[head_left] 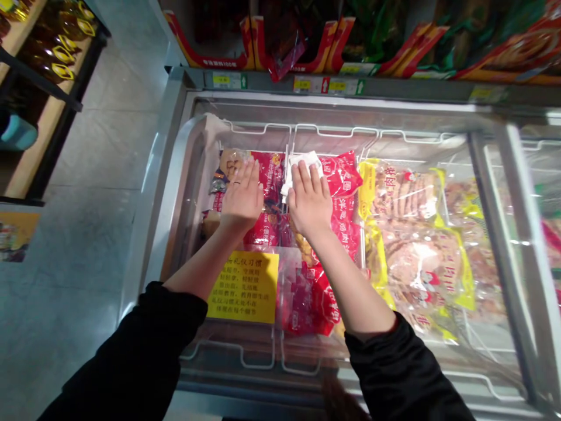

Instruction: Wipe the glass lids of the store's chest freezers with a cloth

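Note:
My left hand lies flat with its fingers stretched out on the clear glass lid of a chest freezer. To its right, my right hand is spread flat over a white tissue, its fingers pressing the tissue to the glass. Whether any of the tissue is tucked under the palm is hidden. Below the glass, under both hands, lie red food packets. A yellow paper sign with printed characters is nearer to me, below my left hand.
Clear packs of meat patties with yellow edges fill wire baskets inside the freezer to the right. A dark lid frame crosses there. Red-edged display boxes stand along the back. At left, a wooden shelf holds bottles.

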Tool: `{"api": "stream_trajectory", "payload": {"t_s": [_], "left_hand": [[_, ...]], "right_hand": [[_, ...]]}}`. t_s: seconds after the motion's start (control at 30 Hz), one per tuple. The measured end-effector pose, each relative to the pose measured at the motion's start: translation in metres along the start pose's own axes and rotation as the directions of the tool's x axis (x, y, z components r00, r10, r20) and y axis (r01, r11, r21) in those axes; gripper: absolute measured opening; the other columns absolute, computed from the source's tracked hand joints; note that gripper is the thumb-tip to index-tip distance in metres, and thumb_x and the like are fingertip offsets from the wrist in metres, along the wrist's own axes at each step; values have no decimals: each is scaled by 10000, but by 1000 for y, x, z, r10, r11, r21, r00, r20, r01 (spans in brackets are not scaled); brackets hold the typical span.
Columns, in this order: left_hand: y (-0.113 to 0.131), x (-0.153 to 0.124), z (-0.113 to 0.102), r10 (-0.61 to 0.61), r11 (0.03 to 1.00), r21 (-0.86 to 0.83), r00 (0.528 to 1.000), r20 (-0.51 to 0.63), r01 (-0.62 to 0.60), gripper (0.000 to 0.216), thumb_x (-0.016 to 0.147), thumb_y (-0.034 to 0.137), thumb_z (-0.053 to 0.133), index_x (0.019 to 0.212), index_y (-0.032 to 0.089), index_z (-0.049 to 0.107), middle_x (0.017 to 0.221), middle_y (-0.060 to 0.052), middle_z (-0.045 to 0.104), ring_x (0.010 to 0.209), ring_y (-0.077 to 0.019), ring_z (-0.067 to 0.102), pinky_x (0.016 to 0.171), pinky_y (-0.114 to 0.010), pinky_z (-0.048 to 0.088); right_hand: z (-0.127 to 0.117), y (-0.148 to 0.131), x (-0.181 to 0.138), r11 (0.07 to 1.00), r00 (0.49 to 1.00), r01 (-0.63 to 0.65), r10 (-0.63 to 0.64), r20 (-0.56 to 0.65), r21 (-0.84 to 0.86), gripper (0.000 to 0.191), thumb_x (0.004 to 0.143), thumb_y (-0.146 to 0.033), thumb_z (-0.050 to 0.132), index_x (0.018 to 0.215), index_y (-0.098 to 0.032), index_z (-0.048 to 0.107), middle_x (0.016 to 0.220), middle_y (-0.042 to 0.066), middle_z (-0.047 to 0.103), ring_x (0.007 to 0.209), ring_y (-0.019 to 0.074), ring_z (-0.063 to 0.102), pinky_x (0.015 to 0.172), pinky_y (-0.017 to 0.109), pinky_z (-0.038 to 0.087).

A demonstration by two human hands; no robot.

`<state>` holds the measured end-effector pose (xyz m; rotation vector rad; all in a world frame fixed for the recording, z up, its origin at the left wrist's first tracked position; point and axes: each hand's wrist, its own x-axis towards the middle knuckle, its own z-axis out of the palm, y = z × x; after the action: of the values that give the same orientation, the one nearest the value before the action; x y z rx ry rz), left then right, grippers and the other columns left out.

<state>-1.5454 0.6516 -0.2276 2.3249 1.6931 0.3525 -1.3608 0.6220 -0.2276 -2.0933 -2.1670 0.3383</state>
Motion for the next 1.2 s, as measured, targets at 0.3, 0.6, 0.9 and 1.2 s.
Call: {"api": "stream_trajectory", "payload": {"t_s": [0.3, 0.6, 0.9, 1.2], "left_hand": [[0, 0, -1, -12, 998, 59, 999, 40, 9, 672, 1044, 174, 376, 1708, 74, 362, 1751, -180, 432, 1664, -316, 345, 1375, -502, 300], [0, -2, 3, 2, 999, 47, 1000, -12, -2, 664, 1052, 180, 391, 1710, 95, 368, 1731, -174, 466, 1641, -306, 395, 1372, -502, 323], [1, -2, -2, -5, 999, 53, 1000, 21, 4, 641, 1055, 167, 370, 1686, 64, 407, 1744, -190, 436, 1646, -309, 385, 1379, -497, 311], [1, -2, -1, 2, 1000, 30, 1000, 2, -2, 626, 1054, 187, 386, 1667, 67, 435, 1734, -177, 460, 1639, -301, 401, 1379, -488, 312]], "right_hand": [[-7, 43, 46, 999, 999, -13, 15, -32, 53, 693, 1104, -366, 267, 1771, -177, 242, 1829, 62, 289, 1694, 331, 237, 1367, 625, 236], [4, 1, -9, 997, 996, 67, -64, -61, 46, 688, 1102, -329, 268, 1780, -233, 200, 1803, 27, 337, 1694, 294, 248, 1372, 612, 251], [-12, 53, 32, 997, 999, 33, -32, -7, 67, 682, 1100, -370, 288, 1755, -183, 294, 1817, 54, 301, 1691, 296, 258, 1372, 600, 246], [1, 3, -29, 999, 999, 41, -41, -14, -22, 684, 1113, -335, 249, 1785, -229, 174, 1815, 26, 299, 1696, 286, 242, 1376, 585, 271]]}}
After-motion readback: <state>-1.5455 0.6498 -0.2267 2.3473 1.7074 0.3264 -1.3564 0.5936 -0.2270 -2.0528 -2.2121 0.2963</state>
